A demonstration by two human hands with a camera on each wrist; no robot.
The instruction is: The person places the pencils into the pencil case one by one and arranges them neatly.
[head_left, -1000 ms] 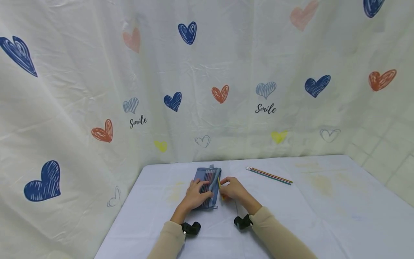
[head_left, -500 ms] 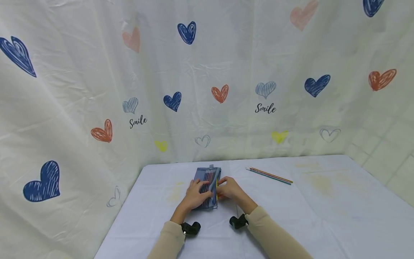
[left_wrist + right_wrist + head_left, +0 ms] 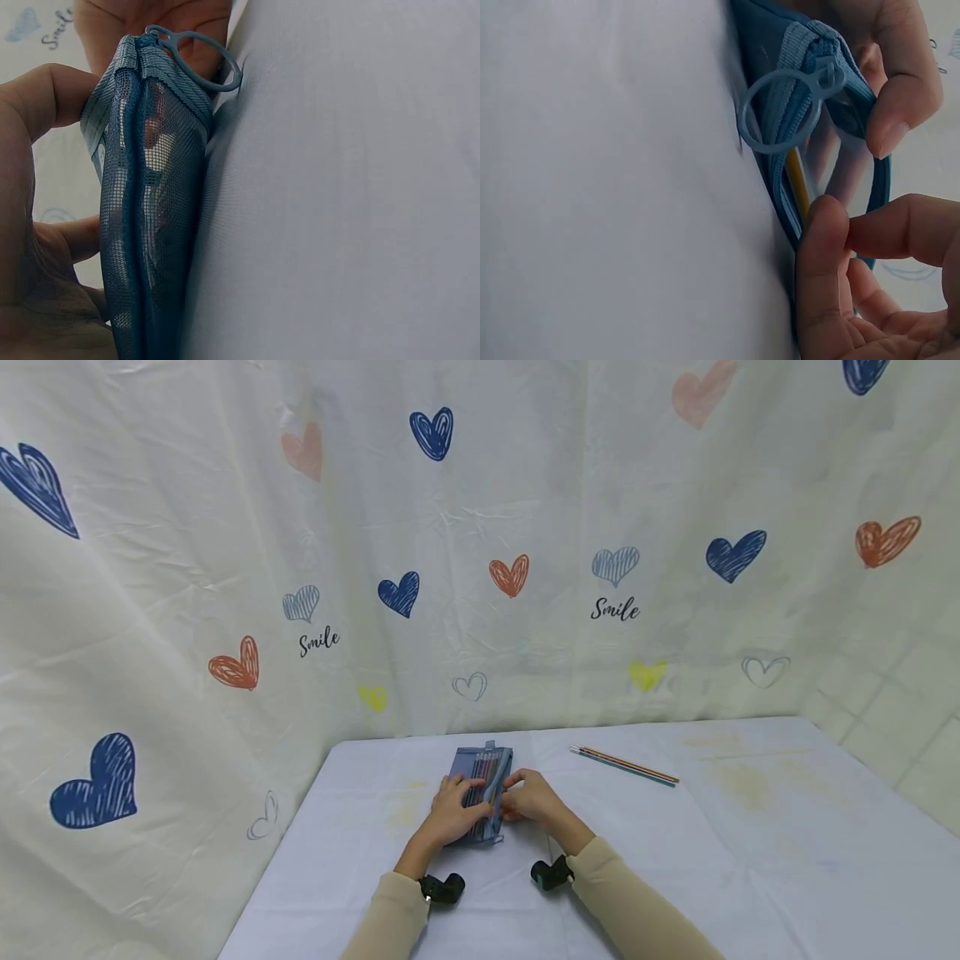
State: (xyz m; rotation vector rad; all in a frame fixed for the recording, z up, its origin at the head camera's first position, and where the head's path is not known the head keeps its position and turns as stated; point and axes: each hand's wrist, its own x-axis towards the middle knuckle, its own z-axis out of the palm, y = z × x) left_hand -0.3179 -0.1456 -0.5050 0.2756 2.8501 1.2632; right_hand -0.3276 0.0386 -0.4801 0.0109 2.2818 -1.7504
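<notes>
Yellow pencil (image 3: pixel 798 182), seen a second ago along the right edge of the blue pencil case (image 3: pixel 467 760), no longer shows from above; the right wrist view finds it inside the case's gaping mouth, just past the ring zip pull (image 3: pixel 823 90). That change suggests that putting this pencil away is nearly done, though its lower end is hidden behind the thumb, so how much remains outside cannot be told. At the pencil, the right hand (image 3: pixel 531 797) brings thumb and forefinger together and seems to pinch it at the opening, shifted a little leftward from where it was a second ago. Opposite, the left hand (image 3: pixel 452 814) lies across the case, its thumb clamped over the upper rim and keeping the mouth apart; it looks to be in the same place as before. Through the mesh, other pencils (image 3: pixel 486 768) lie lengthwise side by side, so the newcomer probably has to settle parallel to them. The case itself rests flat on the white-covered bench (image 3: pixel 750 860), left of its middle. Well apart from it to the right, a few loose pencils (image 3: pixel 624 765) lie together at a slant, untouched by either hand. Past the far edge hangs a pale curtain (image 3: pixel 547 652) printed with hearts
</notes>
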